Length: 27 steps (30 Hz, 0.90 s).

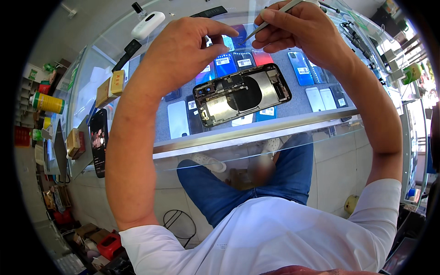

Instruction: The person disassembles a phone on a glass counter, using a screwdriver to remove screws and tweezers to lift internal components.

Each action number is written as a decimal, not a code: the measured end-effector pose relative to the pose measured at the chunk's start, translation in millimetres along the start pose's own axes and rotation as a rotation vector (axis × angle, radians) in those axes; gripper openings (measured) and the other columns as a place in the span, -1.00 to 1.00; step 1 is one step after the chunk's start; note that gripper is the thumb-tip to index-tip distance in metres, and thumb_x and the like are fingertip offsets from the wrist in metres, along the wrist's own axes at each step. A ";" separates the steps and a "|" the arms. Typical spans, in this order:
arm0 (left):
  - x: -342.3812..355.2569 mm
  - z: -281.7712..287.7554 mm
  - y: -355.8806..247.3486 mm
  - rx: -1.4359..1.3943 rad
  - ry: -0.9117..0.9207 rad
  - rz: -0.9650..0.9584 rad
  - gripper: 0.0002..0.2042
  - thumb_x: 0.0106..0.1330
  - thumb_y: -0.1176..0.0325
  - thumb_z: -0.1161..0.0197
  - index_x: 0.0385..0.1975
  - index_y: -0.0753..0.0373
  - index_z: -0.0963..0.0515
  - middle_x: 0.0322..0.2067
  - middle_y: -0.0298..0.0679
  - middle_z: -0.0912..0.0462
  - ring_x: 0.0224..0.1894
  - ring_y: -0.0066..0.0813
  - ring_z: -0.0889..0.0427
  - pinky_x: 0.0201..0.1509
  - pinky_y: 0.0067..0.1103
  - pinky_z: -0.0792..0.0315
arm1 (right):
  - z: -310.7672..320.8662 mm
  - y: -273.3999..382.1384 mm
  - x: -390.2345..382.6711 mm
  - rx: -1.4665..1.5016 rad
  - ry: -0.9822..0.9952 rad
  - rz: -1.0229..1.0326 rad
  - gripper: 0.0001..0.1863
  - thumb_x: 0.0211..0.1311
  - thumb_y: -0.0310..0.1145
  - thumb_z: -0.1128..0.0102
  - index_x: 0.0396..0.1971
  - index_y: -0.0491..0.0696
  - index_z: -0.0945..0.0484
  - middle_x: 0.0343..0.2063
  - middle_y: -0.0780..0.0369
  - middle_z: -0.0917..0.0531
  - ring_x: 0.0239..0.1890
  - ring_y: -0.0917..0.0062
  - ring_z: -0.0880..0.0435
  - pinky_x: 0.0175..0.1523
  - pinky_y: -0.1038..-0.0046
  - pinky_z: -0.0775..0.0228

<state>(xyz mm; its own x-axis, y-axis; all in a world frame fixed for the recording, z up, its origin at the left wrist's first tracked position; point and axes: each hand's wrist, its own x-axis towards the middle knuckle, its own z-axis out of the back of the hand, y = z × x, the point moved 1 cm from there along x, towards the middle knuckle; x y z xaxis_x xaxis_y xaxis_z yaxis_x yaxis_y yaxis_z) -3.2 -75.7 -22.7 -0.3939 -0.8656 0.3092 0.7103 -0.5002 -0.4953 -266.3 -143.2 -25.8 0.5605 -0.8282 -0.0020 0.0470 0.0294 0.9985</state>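
My left hand (197,52) is raised above the glass display counter's back half, fingers curved and apart, with nothing visible between them. My right hand (302,34) holds slim metal tweezers (286,7), their points angled down-left near the left hand's fingertips. Below both hands lies an opened phone housing (243,95) on the glass counter (176,145), its black frame, silver inner panels, dark round centre and small components exposed. Several phones in blue, red, white and black (300,68) show beneath the glass, many with stickers.
A white rounded device (147,25) sits at the back left. Small yellow boxes (105,91) and a black phone (98,142) are at the left side. Cables and chargers (394,71) line the right side. My legs (201,192) are under the counter's front edge (321,120).
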 end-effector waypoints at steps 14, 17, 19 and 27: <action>-1.3 -0.7 0.7 0.055 0.044 0.017 -0.76 0.48 0.45 -0.39 0.08 0.24 -0.81 -0.19 -0.25 -0.82 -0.28 -0.49 -0.68 -0.10 -0.51 -0.57 | -7.9 9.5 -3.2 -0.067 -0.080 -0.158 -0.62 0.65 -0.26 -0.26 -0.13 -0.36 -0.76 -0.30 0.01 -0.85 -0.30 0.34 -0.91 -0.10 0.41 -0.85; -2.1 -1.7 0.5 0.109 0.040 -0.017 -0.76 0.49 0.45 -0.37 0.08 0.25 -0.80 -0.19 -0.25 -0.82 -0.26 -0.48 -0.68 -0.06 -0.50 -0.58 | -13.3 11.2 -4.8 -0.152 -0.063 -0.113 -0.62 0.67 -0.26 -0.25 -0.11 -0.35 -0.76 -0.28 0.02 -0.85 -0.30 0.36 -0.90 -0.10 0.42 -0.84; -2.3 -1.1 -0.1 0.103 0.045 -0.011 -0.76 0.50 0.44 -0.37 0.09 0.26 -0.80 -0.17 -0.24 -0.82 -0.25 -0.48 -0.68 -0.06 -0.50 -0.58 | -17.4 14.7 -5.4 -0.119 -0.099 -0.137 -0.62 0.69 -0.25 -0.24 -0.10 -0.33 -0.77 -0.27 0.03 -0.84 -0.29 0.37 -0.89 -0.09 0.42 -0.84; -1.2 1.2 -4.1 -0.026 0.089 0.086 -0.73 0.49 0.41 -0.38 0.11 0.32 -0.79 -0.24 -0.23 -0.84 -0.27 -0.55 -0.70 -0.09 -0.56 -0.59 | -14.0 10.7 -3.1 -0.058 -0.012 -0.086 -0.61 0.71 -0.23 -0.23 0.05 -0.33 -0.72 -0.18 0.01 -0.84 -0.18 0.35 -0.90 0.01 0.40 -0.84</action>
<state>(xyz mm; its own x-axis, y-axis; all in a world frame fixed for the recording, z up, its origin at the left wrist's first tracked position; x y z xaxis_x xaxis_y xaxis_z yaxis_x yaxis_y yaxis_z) -4.9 -72.5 -20.0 -0.3831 -0.9036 0.1918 0.7289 -0.4233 -0.5381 -256.0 -132.5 -15.9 0.5423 -0.8357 -0.0868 0.1427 -0.0102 0.9897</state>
